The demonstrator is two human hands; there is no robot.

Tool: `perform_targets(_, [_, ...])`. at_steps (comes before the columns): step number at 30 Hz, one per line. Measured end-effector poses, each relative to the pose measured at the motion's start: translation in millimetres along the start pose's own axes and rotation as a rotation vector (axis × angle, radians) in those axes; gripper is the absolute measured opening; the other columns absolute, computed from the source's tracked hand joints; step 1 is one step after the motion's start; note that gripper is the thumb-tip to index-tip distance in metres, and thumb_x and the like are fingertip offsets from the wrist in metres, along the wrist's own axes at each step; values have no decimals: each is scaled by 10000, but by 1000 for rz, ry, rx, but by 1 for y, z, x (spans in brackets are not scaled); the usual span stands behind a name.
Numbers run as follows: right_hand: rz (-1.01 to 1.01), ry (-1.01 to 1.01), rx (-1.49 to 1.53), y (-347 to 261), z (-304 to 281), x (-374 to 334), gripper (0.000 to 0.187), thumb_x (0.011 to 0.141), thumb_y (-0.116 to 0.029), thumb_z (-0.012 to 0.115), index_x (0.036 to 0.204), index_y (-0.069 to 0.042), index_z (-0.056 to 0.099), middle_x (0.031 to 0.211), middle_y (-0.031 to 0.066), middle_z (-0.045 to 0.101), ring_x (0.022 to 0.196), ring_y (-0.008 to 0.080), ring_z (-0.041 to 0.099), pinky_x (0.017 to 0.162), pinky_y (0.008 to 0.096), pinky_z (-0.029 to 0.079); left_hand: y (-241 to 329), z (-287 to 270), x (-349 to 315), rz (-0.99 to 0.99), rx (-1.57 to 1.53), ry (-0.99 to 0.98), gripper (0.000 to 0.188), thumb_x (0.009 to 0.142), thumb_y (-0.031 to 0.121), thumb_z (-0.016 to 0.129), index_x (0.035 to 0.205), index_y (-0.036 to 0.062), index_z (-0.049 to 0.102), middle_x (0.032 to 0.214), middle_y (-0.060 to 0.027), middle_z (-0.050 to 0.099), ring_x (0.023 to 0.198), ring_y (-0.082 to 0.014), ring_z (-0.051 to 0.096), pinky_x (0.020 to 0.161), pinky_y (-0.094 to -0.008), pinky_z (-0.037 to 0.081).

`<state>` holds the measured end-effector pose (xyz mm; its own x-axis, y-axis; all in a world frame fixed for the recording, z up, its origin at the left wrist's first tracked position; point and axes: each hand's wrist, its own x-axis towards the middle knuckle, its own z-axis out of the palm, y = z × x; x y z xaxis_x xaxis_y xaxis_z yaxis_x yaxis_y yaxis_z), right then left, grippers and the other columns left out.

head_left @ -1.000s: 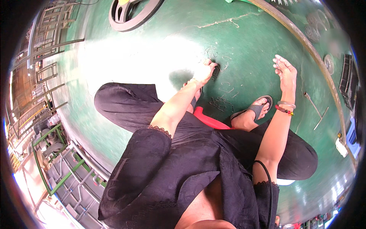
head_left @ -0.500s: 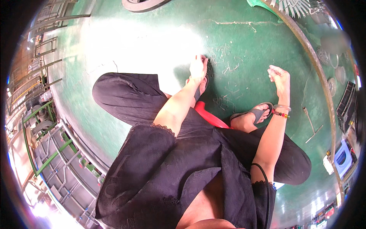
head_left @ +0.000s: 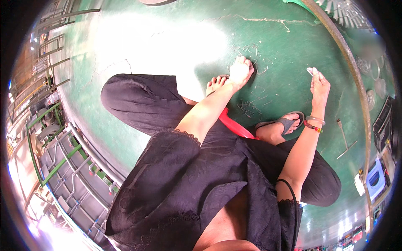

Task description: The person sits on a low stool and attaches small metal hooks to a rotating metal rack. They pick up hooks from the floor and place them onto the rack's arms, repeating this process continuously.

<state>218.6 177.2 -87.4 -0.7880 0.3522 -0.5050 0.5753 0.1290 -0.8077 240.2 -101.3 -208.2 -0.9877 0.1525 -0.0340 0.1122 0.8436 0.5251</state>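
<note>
My left hand (head_left: 241, 72) reaches down to the green floor beyond my left foot, its fingers curled together. It is beside a loose scatter of thin bent metal pieces (head_left: 252, 51); whatever its fingers hold is hidden. Raised off to the right, my right hand (head_left: 319, 87) pinches with thumb and fingers, and a small whitish bit at the tips is too small to name. Nearer to me, more thin metal pieces (head_left: 250, 108) lie in a tangle on the floor between my feet.
I sit low on a red plastic seat (head_left: 236, 126), knees spread. A T-shaped tool (head_left: 346, 142) lies right of my right hand. Along the right runs a curved rusty edge (head_left: 349, 62), with a blue plastic stool (head_left: 375, 179) beyond it. Metal frames (head_left: 75, 175) stand at left.
My left hand has moved right, from beside my left foot to the scattered metal pieces. My right hand has shifted slightly right, its fingers now pointing forward in a pinch.
</note>
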Motion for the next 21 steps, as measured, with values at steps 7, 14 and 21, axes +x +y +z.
perform_targets(7, [33,-46,122,5,6,6,212,890,-185,612,1025,-34,673,687,-17,562,535,43,459,443,178,340,-15,5,-16,-242,-283,99,26,796,39,572,813,45,553,836,-159,595,797,-350,570,683,-406,484])
perform_targets(14, [-68,-216,-40,-4,21,-6,193,861,-131,612,1005,-24,686,781,31,633,627,71,521,520,213,420,-29,-3,3,-626,-909,-108,97,827,30,596,915,3,626,777,-87,639,672,-166,605,586,-287,508])
perform_targets(21, [-187,-320,-32,-6,30,-19,174,797,-126,651,938,-36,700,785,30,675,648,79,595,540,201,442,22,-50,25,-513,-1435,-265,120,876,54,578,960,-27,606,845,-105,651,728,-151,628,643,-266,541])
